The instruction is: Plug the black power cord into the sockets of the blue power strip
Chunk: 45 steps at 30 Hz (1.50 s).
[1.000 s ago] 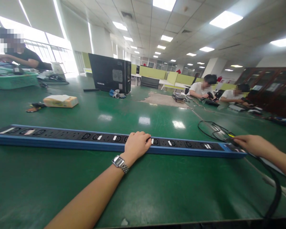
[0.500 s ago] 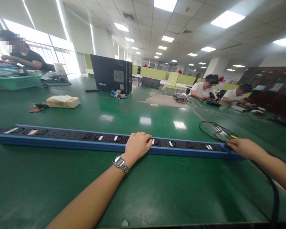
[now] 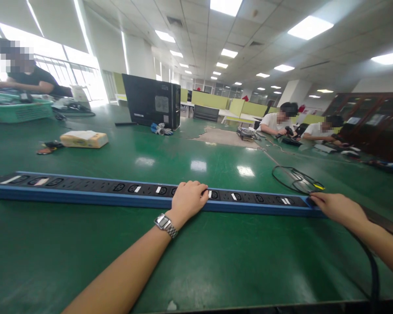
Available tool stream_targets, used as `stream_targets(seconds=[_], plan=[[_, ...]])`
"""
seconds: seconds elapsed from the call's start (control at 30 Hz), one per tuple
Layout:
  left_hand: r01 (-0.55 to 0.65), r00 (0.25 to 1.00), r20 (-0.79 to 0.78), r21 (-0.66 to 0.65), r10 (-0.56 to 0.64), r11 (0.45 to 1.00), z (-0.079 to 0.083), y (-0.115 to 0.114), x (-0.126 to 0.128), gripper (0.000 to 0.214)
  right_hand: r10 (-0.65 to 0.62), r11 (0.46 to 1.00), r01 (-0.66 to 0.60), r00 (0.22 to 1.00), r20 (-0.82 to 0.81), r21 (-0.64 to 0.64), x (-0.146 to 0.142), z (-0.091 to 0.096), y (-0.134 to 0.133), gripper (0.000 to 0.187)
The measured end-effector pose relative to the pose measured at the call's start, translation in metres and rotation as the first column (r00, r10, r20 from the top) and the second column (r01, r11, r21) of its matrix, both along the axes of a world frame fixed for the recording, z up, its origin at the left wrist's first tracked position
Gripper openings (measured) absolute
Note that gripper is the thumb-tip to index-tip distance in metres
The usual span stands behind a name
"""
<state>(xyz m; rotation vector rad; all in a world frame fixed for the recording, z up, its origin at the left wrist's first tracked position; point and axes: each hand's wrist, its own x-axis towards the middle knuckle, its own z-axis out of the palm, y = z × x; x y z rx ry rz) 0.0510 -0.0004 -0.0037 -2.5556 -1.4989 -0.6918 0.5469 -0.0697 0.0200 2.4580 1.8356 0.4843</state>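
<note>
Head view | strip (image 3: 98, 185) lies across the surface (image 3: 216, 261) | left hand (image 3: 189, 196) stays clamped over its middle | right hand (image 3: 339, 208) shifted inward to its right end, grip I can't tell | I judge work centres there

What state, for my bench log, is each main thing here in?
Power strip: flat, sockets facing up, visible ones unplugged
Left hand: laid across the strip
Right hand: at the strip's right end, grip unclear
Thin black cable: loosely coiled
Watch: fastened on the left wrist
Ceiling lights: lit
Computer case: power state not visible
</note>
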Motion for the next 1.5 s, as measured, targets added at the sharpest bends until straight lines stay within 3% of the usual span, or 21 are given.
stream_targets(seconds=[0.1,0.2,0.43,0.53,0.73,1.03,1.3,1.5], plan=[[0.002,1.0,-0.001,0.016,-0.002,1.0,-0.002,0.001,0.0,0.031,-0.091,0.996,0.091,0.996,-0.007,-0.019,0.003,0.008,-0.004,0.056],[0.0,1.0,-0.004,0.027,0.0,1.0,-0.002,0.001,0.0,0.03,-0.122,0.99,0.124,0.992,-0.036,0.063,0.011,0.017,-0.005,0.058],[0.018,1.0,0.003,0.031,-0.018,0.999,-0.001,0.0,-0.001,0.03,0.121,0.991,-0.128,0.983,-0.141,-0.047,-0.014,0.018,0.011,0.048],[0.022,1.0,0.006,0.03,-0.022,0.999,0.0,0.0,-0.001,0.03,0.099,0.992,-0.107,0.988,-0.114,-0.06,-0.023,0.016,0.015,0.047],[0.021,1.0,-0.007,0.022,-0.021,1.0,0.0,0.0,-0.001,0.03,0.025,0.994,-0.033,0.997,-0.078,-0.102,-0.015,0.015,0.015,0.044],[0.015,1.0,-0.008,0.03,-0.015,0.999,-0.001,0.001,-0.001,0.03,0.053,0.978,-0.073,0.993,-0.107,-0.194,-0.032,0.024,0.026,0.037],[0.017,1.0,0.006,0.02,-0.017,1.0,-0.002,0.0,-0.001,0.03,-0.024,0.995,0.014,0.995,-0.096,-0.103,-0.031,0.012,0.018,0.04],[0.016,1.0,0.005,0.02,-0.016,1.0,-0.001,0.0,-0.002,0.03,-0.024,0.992,0.016,0.998,-0.057,-0.124,-0.036,0.014,0.015,0.037]])
